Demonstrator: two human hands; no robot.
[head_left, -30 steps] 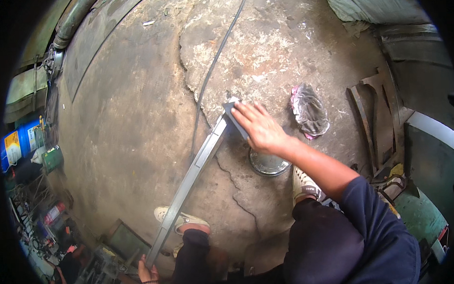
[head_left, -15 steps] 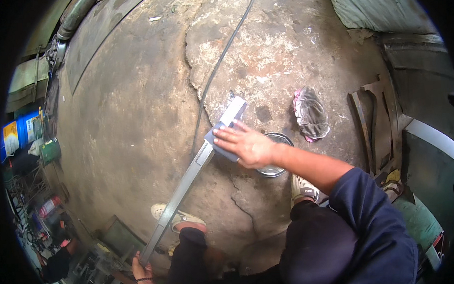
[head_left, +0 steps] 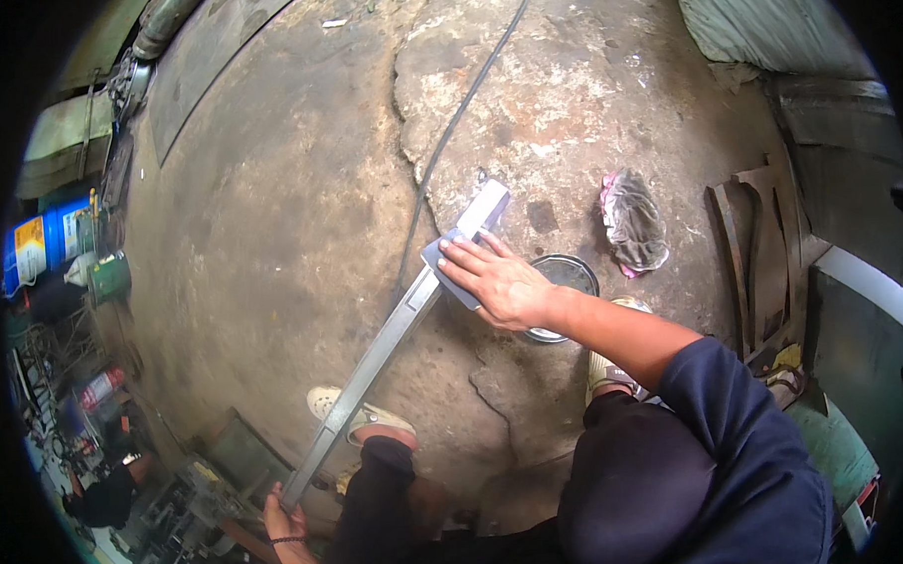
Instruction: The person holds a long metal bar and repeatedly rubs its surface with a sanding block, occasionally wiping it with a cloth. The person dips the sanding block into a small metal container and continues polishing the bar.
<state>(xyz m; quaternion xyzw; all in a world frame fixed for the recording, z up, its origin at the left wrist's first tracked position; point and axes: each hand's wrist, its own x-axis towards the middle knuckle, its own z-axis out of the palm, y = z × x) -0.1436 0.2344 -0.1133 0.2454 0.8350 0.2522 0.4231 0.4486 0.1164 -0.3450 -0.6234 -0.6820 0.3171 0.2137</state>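
A long square metal bar (head_left: 375,366) slants from the lower left up to the middle. My left hand (head_left: 279,517) is closed around its lower end, a dark bracelet on the wrist. Across its upper part lies a grey sheet of sandpaper (head_left: 434,255). My right hand (head_left: 496,285) presses this sheet onto the bar, fingers laid over it and thumb hidden beneath. Past the fingers the bar's bright upper end (head_left: 486,206) shows. Partly behind my right wrist, a round dark-rimmed container (head_left: 577,268) stands on the floor.
A crumpled grey and pink cloth (head_left: 634,226) lies right of the container. A black cable (head_left: 456,123) crosses the cracked concrete floor (head_left: 270,209). Flat metal pieces (head_left: 754,257) lean at the right. Blue containers (head_left: 44,246) stand at the left, with another person (head_left: 106,498) below.
The whole view has shifted, moving the scene slightly right. My right hand and the sandpaper sit slightly lower along the bar. My left hand keeps its hold on the lower end.
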